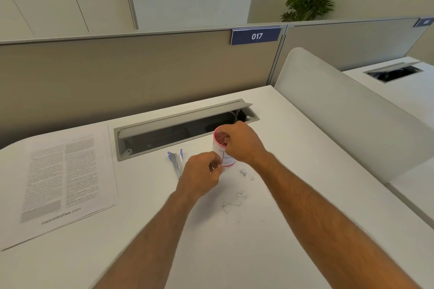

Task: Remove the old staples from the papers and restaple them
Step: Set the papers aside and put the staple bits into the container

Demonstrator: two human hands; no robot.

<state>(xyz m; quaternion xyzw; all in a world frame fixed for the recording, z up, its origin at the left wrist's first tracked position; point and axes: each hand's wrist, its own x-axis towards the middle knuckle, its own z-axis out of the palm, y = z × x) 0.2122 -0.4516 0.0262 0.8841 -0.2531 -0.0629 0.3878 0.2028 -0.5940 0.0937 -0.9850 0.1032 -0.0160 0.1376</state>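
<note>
Left hand [202, 175]: cup [223, 148] base is gripped, frame centre.
Right hand [242, 142]: fingertips curled into cup mouth; contents grasped cannot be told.
Papers [58, 183]: left.

Printed papers [63, 185] flat, left; stapler [176, 162] open, centre.
</note>
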